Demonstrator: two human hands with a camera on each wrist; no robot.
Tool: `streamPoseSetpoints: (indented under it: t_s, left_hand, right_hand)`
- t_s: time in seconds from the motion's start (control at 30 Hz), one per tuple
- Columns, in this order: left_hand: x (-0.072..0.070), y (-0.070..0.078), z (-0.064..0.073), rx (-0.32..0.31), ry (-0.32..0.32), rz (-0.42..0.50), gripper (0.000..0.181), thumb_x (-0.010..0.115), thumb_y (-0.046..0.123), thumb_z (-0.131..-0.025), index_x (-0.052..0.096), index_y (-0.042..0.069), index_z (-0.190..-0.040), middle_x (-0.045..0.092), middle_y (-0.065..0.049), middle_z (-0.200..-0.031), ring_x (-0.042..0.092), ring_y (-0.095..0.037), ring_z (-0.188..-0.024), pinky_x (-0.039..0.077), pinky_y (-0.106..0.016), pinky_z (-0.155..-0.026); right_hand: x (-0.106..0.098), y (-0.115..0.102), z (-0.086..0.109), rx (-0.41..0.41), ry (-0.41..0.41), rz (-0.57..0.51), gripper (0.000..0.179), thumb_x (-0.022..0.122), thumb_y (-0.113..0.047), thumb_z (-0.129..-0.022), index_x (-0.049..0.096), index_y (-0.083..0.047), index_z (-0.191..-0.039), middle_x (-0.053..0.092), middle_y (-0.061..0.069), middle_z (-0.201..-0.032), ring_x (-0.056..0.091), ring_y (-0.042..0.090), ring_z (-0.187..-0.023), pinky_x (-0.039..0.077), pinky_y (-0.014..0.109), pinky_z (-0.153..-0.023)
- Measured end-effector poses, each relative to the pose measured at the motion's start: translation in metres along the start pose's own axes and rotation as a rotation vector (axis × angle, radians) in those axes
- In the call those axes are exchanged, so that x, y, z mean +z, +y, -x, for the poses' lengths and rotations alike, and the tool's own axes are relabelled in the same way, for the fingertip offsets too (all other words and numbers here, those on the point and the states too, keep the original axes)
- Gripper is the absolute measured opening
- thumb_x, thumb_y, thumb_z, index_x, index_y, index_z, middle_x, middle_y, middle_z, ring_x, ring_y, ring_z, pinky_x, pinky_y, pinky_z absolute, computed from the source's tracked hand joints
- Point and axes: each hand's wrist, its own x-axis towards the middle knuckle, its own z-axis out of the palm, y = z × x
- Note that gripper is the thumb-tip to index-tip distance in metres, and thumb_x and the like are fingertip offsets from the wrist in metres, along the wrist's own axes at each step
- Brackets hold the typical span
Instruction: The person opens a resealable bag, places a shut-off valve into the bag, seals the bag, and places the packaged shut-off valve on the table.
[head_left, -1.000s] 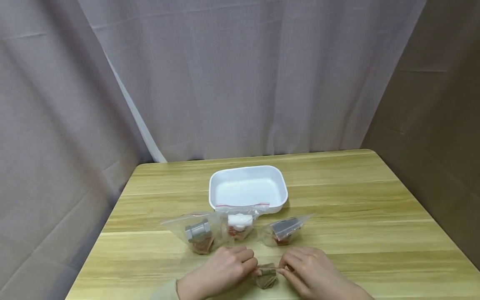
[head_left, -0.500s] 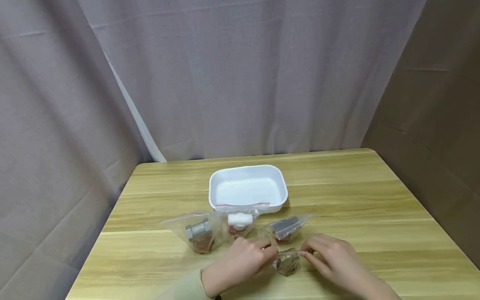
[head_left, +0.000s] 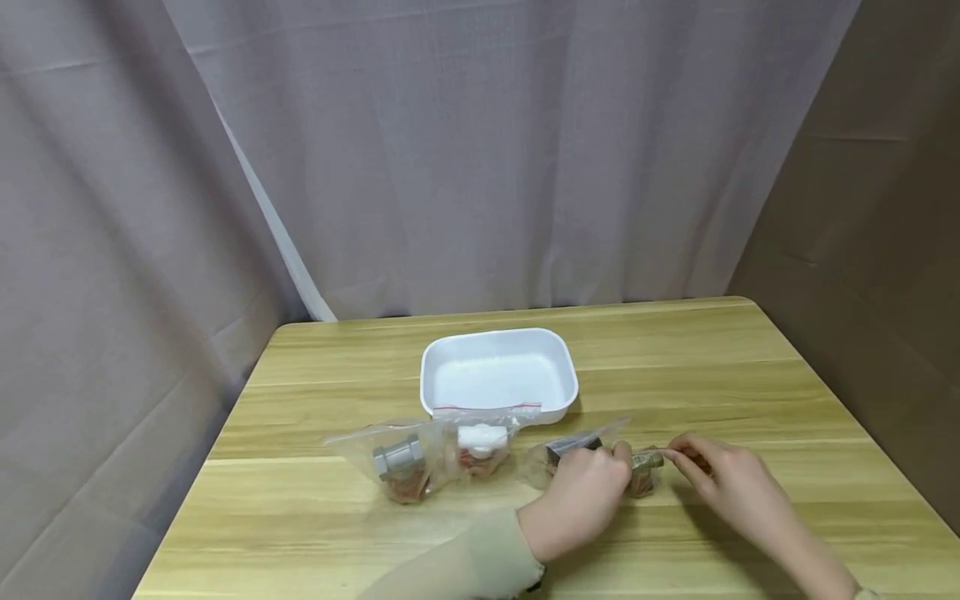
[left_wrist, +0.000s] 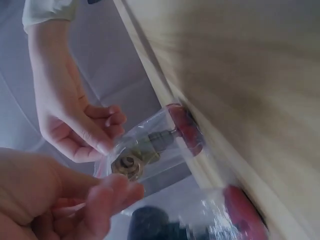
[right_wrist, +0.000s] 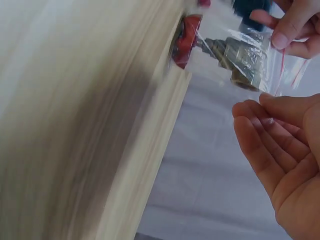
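A clear zip bag (head_left: 642, 483) holds a brass valve (right_wrist: 244, 61) with a red handwheel (left_wrist: 185, 130). My left hand (head_left: 582, 500) pinches one top corner of this bag. At the other corner, the thumb and fingers of my right hand (head_left: 737, 483) pinch the zip edge. Between the two hands the bag hangs with the handwheel downward, at or just above the table; contact cannot be told. Just behind my left hand sits another clear bag with a dark grey fitting (head_left: 572, 448), partly covered by that hand.
A white plastic tray (head_left: 497, 335) stands toward the back of the wooden table (head_left: 750, 383). In front of it lie bagged valves, one with a white body (head_left: 482, 439) and one with a grey body (head_left: 399, 457). A curtain (head_left: 465, 167) hangs behind the table.
Both hands have carried the bagged brass valve right and away from the front edge, to beside the dark grey one. The other bags and the tray have stayed put.
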Motion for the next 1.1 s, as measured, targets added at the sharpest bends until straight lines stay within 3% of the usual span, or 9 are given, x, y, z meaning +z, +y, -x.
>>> streamPoseSetpoints:
  t_s: [0.23,0.37,0.53,0.7,0.83,0.97,1.1]
  left_hand:
    - [0.008,0.014,-0.033,-0.054,-0.025,-0.013,0.011,0.072,0.017,-0.091,0.063,0.02,-0.086,0.059,0.012,-0.064,0.057,0.0,-0.053,0.038,-0.015,-0.038]
    - [0.01,0.018,-0.041,-0.087,-0.042,-0.015,0.012,0.073,0.019,-0.091,0.062,0.021,-0.085,0.058,0.012,-0.064,0.058,-0.001,-0.053,0.036,-0.017,-0.036]
    - [0.009,0.02,-0.043,-0.095,-0.065,-0.003,0.013,0.073,0.019,-0.09,0.061,0.021,-0.085,0.058,0.012,-0.063,0.058,-0.002,-0.053,0.036,-0.018,-0.036]
    - [0.004,0.021,-0.039,-0.093,-0.069,-0.011,0.012,0.073,0.02,-0.089,0.063,0.021,-0.096,0.06,0.012,-0.065,0.057,-0.002,-0.053,0.039,-0.019,-0.038]
    - [-0.008,0.019,-0.025,-0.006,-0.012,-0.042,0.022,0.068,0.023,-0.093,0.066,0.016,-0.113,0.067,0.009,-0.079,0.059,-0.002,-0.056,0.043,-0.019,-0.04]
    - [-0.026,0.017,-0.008,0.086,0.067,-0.039,0.02,0.065,0.025,-0.092,0.065,0.016,-0.111,0.067,0.009,-0.084,0.055,0.0,-0.053,0.039,-0.018,-0.037]
    - [-0.045,0.008,0.008,0.119,0.131,0.019,0.014,0.066,0.023,-0.09,0.064,0.019,-0.102,0.061,0.011,-0.077,0.052,-0.002,-0.053,0.036,-0.019,-0.037]
  right_hand:
    - [-0.003,0.022,-0.002,0.017,0.063,0.035,0.022,0.081,0.005,-0.077,0.069,-0.009,-0.089,0.069,-0.004,-0.073,0.051,-0.004,-0.056,0.041,0.015,-0.049]
    - [-0.005,0.026,-0.002,0.035,0.078,0.05,0.02,0.08,0.003,-0.078,0.07,-0.009,-0.09,0.07,-0.003,-0.075,0.053,-0.001,-0.058,0.042,0.017,-0.049]
    - [-0.009,0.029,-0.002,0.069,0.055,0.07,0.017,0.079,-0.001,-0.082,0.071,-0.012,-0.091,0.071,-0.003,-0.077,0.064,0.01,-0.062,0.051,0.028,-0.053]
    - [-0.016,0.029,-0.002,0.139,-0.029,0.068,0.01,0.077,-0.009,-0.088,0.071,-0.014,-0.094,0.071,-0.004,-0.08,0.067,0.017,-0.064,0.054,0.035,-0.055]
    - [-0.025,0.025,-0.003,0.182,-0.068,0.075,0.014,0.076,-0.019,-0.09,0.072,-0.013,-0.102,0.074,0.006,-0.092,0.068,0.026,-0.068,0.053,0.042,-0.054]
    - [-0.036,0.017,-0.007,0.17,-0.002,0.088,0.018,0.076,-0.024,-0.091,0.072,-0.013,-0.105,0.073,0.014,-0.104,0.068,0.034,-0.071,0.052,0.051,-0.055]
    - [-0.043,0.007,-0.014,0.142,0.077,0.086,0.015,0.075,-0.021,-0.091,0.073,-0.014,-0.103,0.073,0.009,-0.102,0.07,0.035,-0.075,0.053,0.052,-0.058]
